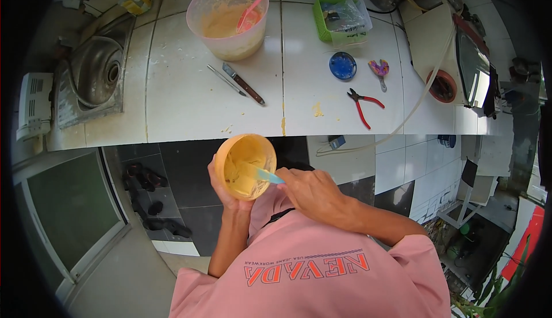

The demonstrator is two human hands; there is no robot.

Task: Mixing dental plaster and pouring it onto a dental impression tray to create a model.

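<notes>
In front of my body, my left hand [231,203] wraps round a yellow-orange mixing bowl [223,148] from its left side and underneath. The bowl is tilted so that its inside shows, with yellowish paste smeared over the wall. My right hand [313,194] grips a light blue spatula [266,175], whose coated blade rests inside the bowl. Beyond the bowl, a wood-handled knife [244,84] and a slim metal tool [226,80] lie on the white tiled counter [195,119].
A large pinkish tub [198,36] holds a pink scoop [249,16]. Rightward are a green basket [321,22], a blue round lid [343,66], a dental impression tray [379,72] with purple-yellow material and red-handled pliers [360,107]. A metal sink [95,73] is at left; a hose [422,96] crosses the counter.
</notes>
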